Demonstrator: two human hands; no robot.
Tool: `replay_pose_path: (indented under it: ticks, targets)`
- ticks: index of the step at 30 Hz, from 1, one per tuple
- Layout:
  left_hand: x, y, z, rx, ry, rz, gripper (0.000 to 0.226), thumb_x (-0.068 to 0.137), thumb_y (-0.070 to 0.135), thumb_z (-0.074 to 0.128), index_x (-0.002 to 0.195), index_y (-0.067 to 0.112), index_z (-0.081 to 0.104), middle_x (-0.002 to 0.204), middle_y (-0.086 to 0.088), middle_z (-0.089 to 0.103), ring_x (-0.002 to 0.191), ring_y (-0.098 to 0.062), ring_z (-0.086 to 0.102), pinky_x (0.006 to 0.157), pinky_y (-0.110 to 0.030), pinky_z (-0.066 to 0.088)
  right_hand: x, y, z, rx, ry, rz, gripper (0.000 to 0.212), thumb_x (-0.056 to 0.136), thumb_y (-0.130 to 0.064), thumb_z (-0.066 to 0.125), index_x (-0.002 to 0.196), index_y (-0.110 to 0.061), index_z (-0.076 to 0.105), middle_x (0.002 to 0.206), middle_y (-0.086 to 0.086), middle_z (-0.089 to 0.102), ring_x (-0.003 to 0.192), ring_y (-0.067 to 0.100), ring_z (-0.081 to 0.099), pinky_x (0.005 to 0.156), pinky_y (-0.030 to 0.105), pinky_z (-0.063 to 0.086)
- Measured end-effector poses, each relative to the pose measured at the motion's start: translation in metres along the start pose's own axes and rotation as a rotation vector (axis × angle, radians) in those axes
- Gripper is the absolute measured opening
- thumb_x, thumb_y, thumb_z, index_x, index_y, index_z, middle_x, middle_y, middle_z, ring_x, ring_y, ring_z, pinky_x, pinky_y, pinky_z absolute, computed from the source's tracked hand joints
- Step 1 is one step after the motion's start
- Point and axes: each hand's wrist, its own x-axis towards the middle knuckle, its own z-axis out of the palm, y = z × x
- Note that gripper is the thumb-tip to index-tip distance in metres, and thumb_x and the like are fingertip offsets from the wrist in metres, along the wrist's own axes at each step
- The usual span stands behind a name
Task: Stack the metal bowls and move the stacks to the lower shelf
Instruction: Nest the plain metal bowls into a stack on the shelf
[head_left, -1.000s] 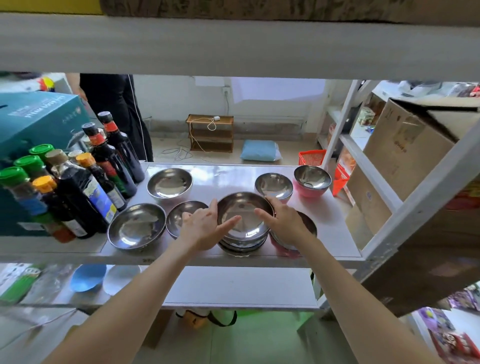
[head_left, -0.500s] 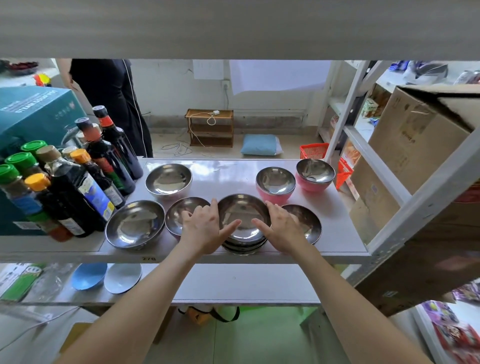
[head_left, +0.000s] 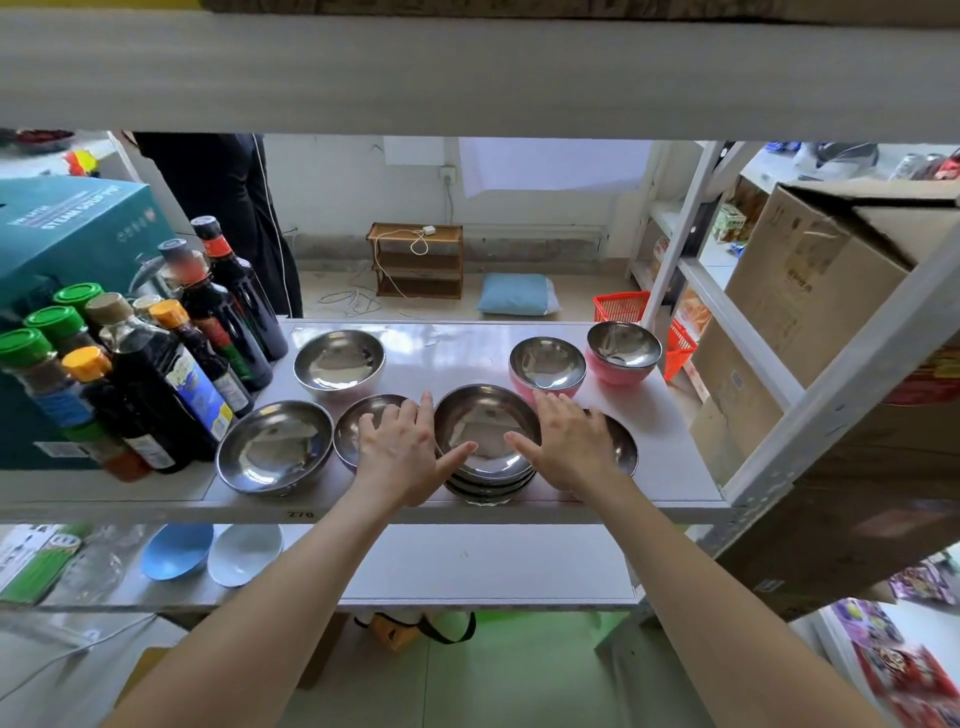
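A stack of several metal bowls (head_left: 485, 431) stands near the front edge of the middle shelf (head_left: 670, 462). My left hand (head_left: 397, 449) presses its left side and my right hand (head_left: 563, 444) its right side, thumbs at the front rim. Single metal bowls lie around it: one at the front left (head_left: 274, 447), one partly under my left hand (head_left: 353, 431), one behind (head_left: 338, 359), one partly under my right hand (head_left: 621, 447). Two pink-sided bowl stacks (head_left: 546, 364) (head_left: 623, 351) stand at the back right. The lower shelf (head_left: 467, 566) lies below.
Several dark sauce bottles (head_left: 156, 364) and a teal box (head_left: 67, 234) crowd the shelf's left end. Two blue bowls (head_left: 208, 553) sit on the lower shelf at left. Cardboard boxes (head_left: 810, 291) fill the right rack. A person in dark clothes (head_left: 223, 208) stands behind the shelf.
Both hands have stayed on the sides of the bowl stack; the right hand shifted slightly off the bowl at right. The camera view dipped and rose a little.
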Motion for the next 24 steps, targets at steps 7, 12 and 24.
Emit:
replay_pose_path:
  ticks: [7,12,24]
  targets:
    - [-0.021,-0.037,-0.052,-0.28,0.064,-0.079,0.11,0.071,0.085,0.014,0.151,0.011,0.017,0.151,-0.011,0.036,0.135,-0.029,0.037,0.104,-0.051,0.036,-0.005,-0.012,-0.055,0.075,0.135,-0.09,0.084,0.084,-0.067,0.042,0.15,-0.022,0.016,0.157,0.005,0.027,0.144,0.02,0.023,0.116,0.052,0.015]
    - [-0.041,-0.065,-0.078,-0.256,0.171,-0.098,0.105,0.074,0.082,0.024,0.15,0.01,0.021,0.154,-0.011,0.032,0.139,-0.029,0.031,0.11,-0.052,0.031,-0.007,-0.034,-0.078,0.07,0.181,-0.169,0.086,0.083,-0.067,0.043,0.151,-0.024,0.013,0.158,0.006,0.025,0.144,0.021,0.023,0.115,0.05,0.015]
    - [-0.017,-0.155,-0.083,-0.165,0.136,-0.039,0.1,0.08,0.076,0.031,0.151,0.008,0.014,0.158,-0.015,0.022,0.145,-0.028,0.019,0.118,-0.043,0.019,0.029,-0.127,-0.071,0.045,0.288,-0.214,0.085,0.084,-0.067,0.043,0.15,-0.022,0.013,0.156,0.007,0.028,0.143,0.023,0.026,0.116,0.052,0.018]
